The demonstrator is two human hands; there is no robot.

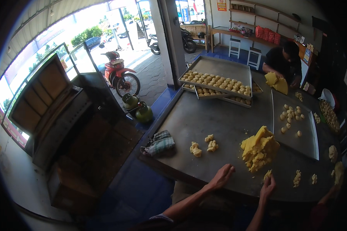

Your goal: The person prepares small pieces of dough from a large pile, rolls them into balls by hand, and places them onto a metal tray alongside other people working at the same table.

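My right hand [268, 187] pinches a small lump of yellow dough [267, 175] just above the near edge of the metal-topped table [204, 171]. To its left, my left hand [222, 176] is raised with its fingers curled in; whatever they may hold is hidden. Beyond both hands rises a big crumbly mound of yellow dough [260, 148]. Pale dough pieces [196, 149] lie in small heaps to the left of the mound. More small clusters of dough bits [297, 178] rest to the right of my right hand.
A tray [297, 134] with loose dough balls lies at the right. Stacked trays [223, 82] of dough balls stand at the back. A co-worker [283, 63] bends over yellow dough [277, 83] at the far right. A checked cloth [160, 143] lies at the left corner.
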